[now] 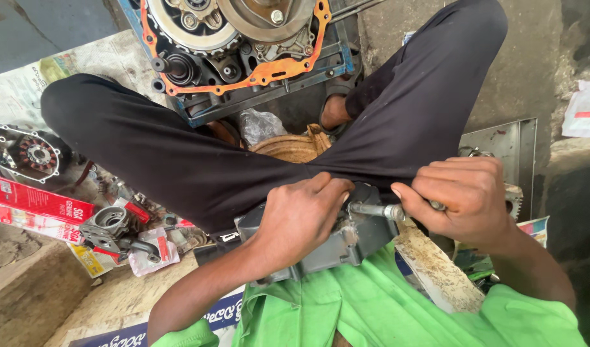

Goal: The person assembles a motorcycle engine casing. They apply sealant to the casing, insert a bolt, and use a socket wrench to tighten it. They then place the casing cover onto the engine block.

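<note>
Head view: grey engine cover [336, 247] under left hand [298, 222].

A rough grey concrete floor [532, 71] carries everything. At the top centre of the frame an open engine case with an orange gasket and round clutch gears [243, 45] sits on it. Spread newspaper sheets [18, 90] cover the floor at the upper left, and a round black stator plate with copper windings [35, 154] lies on them at the left edge. Below it rests a long red cardboard box [35, 199], with a small grey metal carburettor [108, 226] and red-and-white torn packets [155, 250] just beside. A flat grey sheet-metal tray [510, 144] lies at the right, and crumpled white paper [582, 108] at the far right edge.
</note>
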`<move>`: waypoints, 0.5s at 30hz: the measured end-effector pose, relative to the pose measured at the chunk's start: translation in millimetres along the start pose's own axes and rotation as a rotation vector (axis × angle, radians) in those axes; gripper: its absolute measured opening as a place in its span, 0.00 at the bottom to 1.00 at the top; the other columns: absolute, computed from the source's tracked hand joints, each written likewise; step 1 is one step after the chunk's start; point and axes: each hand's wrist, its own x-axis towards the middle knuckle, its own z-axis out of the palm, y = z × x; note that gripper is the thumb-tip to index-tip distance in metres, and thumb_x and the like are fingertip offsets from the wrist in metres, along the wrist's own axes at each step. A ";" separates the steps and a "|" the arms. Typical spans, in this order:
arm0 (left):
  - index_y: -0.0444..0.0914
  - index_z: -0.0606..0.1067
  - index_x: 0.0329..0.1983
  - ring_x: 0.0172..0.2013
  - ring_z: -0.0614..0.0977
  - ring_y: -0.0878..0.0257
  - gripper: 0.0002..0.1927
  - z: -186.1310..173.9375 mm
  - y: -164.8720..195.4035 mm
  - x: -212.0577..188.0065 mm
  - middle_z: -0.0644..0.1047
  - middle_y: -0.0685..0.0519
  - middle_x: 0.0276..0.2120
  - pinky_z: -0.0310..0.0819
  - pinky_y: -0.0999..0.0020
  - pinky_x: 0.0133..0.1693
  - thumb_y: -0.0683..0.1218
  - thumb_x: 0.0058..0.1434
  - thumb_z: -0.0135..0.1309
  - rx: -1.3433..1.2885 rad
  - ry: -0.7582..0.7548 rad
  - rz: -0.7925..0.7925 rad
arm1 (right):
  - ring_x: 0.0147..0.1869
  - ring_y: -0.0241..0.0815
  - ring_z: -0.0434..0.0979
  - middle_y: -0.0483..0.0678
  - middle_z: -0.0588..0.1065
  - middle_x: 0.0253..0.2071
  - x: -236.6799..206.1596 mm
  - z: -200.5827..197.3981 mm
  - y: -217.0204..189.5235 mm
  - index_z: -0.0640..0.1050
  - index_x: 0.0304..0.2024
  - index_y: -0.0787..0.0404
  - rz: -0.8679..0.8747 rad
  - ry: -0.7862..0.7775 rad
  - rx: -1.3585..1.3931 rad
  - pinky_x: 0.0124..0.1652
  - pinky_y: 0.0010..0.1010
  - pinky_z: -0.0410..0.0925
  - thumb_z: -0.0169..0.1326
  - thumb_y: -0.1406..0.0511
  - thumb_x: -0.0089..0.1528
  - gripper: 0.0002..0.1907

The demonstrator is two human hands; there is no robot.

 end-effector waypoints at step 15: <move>0.38 0.78 0.44 0.30 0.82 0.50 0.07 4.4 -5.0 -2.1 0.77 0.50 0.30 0.73 0.55 0.29 0.43 0.64 0.54 -0.088 0.050 -0.018 | 0.17 0.48 0.68 0.49 0.70 0.16 -7.5 61.5 9.8 0.74 0.17 0.65 -0.060 0.032 -0.009 0.21 0.36 0.60 0.65 0.69 0.56 0.16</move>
